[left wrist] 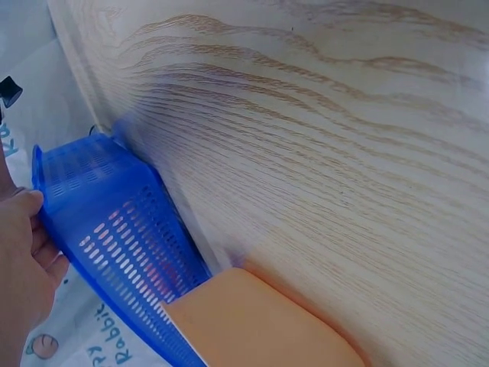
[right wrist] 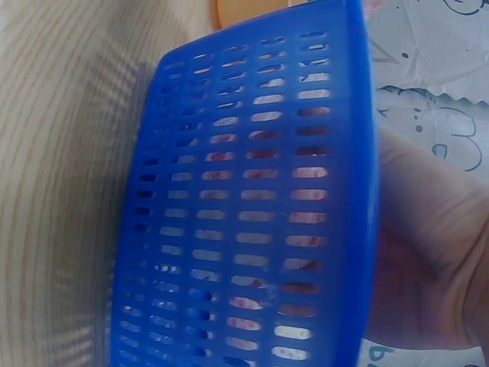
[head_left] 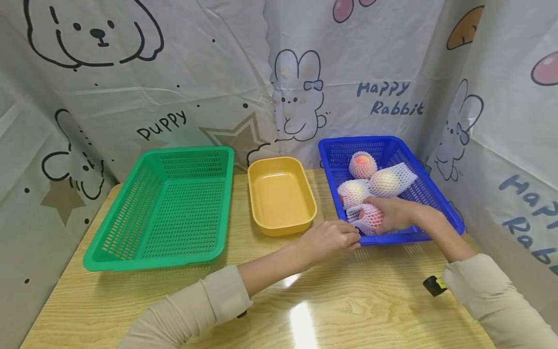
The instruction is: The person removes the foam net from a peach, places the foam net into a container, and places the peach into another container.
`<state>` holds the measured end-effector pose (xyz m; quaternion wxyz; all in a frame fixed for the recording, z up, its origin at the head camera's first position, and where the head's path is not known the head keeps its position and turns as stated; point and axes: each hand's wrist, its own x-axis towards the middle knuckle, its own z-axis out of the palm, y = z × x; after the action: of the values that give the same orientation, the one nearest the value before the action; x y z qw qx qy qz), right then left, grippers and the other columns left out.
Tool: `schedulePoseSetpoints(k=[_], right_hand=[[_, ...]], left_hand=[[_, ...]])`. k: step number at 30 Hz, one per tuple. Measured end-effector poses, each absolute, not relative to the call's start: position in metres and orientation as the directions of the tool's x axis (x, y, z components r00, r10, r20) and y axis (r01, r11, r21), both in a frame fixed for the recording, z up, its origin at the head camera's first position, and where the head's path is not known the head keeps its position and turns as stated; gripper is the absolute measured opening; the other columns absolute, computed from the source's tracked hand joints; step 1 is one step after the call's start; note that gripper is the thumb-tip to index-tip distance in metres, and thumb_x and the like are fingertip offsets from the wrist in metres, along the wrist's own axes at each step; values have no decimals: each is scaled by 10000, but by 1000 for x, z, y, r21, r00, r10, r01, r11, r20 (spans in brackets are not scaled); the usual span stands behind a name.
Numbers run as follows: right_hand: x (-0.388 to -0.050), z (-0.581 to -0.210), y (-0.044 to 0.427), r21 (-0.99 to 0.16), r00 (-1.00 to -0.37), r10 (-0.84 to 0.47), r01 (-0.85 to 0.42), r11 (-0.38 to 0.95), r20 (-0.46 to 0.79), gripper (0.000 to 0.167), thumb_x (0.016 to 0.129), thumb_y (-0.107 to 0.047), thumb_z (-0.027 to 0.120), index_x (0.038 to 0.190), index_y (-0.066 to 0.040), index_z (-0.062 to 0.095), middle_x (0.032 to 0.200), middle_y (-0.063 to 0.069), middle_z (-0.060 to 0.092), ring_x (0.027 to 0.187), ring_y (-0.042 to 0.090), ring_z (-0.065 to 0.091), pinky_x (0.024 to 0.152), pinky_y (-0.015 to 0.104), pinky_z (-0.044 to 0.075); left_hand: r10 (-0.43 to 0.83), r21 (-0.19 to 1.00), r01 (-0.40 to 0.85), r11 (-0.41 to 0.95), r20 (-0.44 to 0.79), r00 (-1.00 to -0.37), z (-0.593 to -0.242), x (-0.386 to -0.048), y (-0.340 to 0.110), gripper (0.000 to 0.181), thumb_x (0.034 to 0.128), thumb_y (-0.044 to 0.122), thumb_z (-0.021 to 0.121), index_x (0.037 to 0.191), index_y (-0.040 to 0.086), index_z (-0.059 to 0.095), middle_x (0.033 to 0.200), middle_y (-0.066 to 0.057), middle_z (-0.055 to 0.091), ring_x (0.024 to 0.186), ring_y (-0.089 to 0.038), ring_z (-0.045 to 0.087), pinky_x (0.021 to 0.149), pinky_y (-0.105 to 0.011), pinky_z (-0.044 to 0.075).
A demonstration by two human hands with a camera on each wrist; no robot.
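Toward the far right corner of the bench [head_left: 348, 291], the right hand [head_left: 397, 214] curls round a netted fruit [head_left: 371, 218] in the blue basket [head_left: 436, 191]; the left hand [head_left: 330, 237] grips its rim. A gentle cupped hold, basket steadied, should spare neighbouring fruit [head_left: 354, 193].
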<state>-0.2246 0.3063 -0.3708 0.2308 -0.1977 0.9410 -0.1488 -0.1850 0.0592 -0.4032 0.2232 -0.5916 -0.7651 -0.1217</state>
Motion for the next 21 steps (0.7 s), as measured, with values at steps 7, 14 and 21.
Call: schedulePoseSetpoints(k=[7,14,21], right_hand=[[-222,-362,303,-375,-818,-455,-322,869,-352,823,817,-229,809,1484,-19,375,1170,154,614,917,256,562,776,419,520],[-219,-351,301,-357,-830,-459,-344,868,-317,841,794,-217,798,1492,-22,371,1195,165,606,923,266,554,803,450,517],[-219,-339,299,-380,-837,-476,-361,851,-269,837,791,-206,796,1490,-37,368,1144,128,614,892,244,565,748,393,519]], left_hand=[[851,-72,960,272,483,-205,-403,-184,59,115,955,182,693,994,97,758,1025,-14,726,996,-139,669,958,-198,483],[854,-76,958,277,475,-210,-404,-185,60,116,955,186,691,997,100,756,1034,-17,725,1012,-145,666,981,-210,472],[863,-72,959,274,459,-212,-404,-185,59,128,964,185,679,1014,92,750,1065,-32,717,1041,-162,657,1008,-220,455]])
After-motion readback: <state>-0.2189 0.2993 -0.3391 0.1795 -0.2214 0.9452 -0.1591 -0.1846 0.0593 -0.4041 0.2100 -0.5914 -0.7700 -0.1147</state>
